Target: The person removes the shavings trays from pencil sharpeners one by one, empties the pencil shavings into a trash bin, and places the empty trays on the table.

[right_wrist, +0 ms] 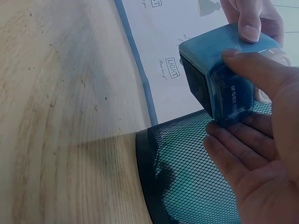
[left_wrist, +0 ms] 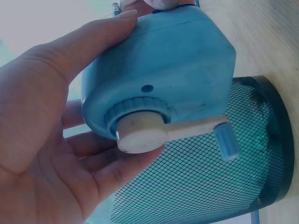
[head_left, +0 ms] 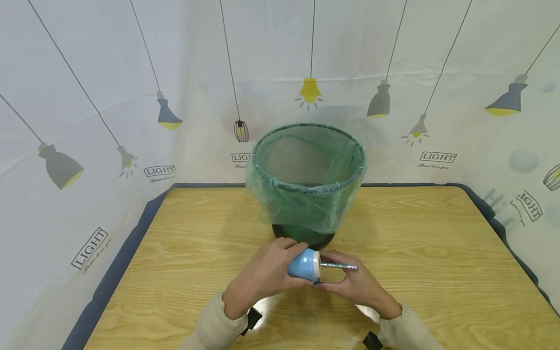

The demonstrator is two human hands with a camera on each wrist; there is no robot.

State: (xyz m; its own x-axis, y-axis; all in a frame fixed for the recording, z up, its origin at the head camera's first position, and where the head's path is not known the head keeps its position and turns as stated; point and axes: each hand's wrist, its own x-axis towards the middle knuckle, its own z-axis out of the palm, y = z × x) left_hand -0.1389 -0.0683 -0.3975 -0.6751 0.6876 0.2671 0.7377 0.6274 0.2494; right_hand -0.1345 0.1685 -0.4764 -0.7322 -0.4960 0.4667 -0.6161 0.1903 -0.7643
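A blue crank pencil sharpener [head_left: 302, 266] is held over the table in both hands. My left hand [head_left: 267, 270] grips its body, thumb on one side and fingers on the other. The pale crank [left_wrist: 191, 129] with its blue knob shows in the left wrist view. A pencil [head_left: 340, 266] sticks out to the right from the sharpener's cream-coloured front. My right hand [head_left: 356, 284] holds the sharpener around its translucent dark-blue shavings drawer [right_wrist: 232, 95], thumb above and fingers below. The drawer appears seated in the body.
A dark mesh waste bin [left_wrist: 201, 182] stands upright just beyond the hands. A thin green bag [head_left: 302, 209] lines it and folds over its rim. The wooden table [head_left: 192, 243] meets a white lamp-patterned curtain [head_left: 197, 63] at the back and sides.
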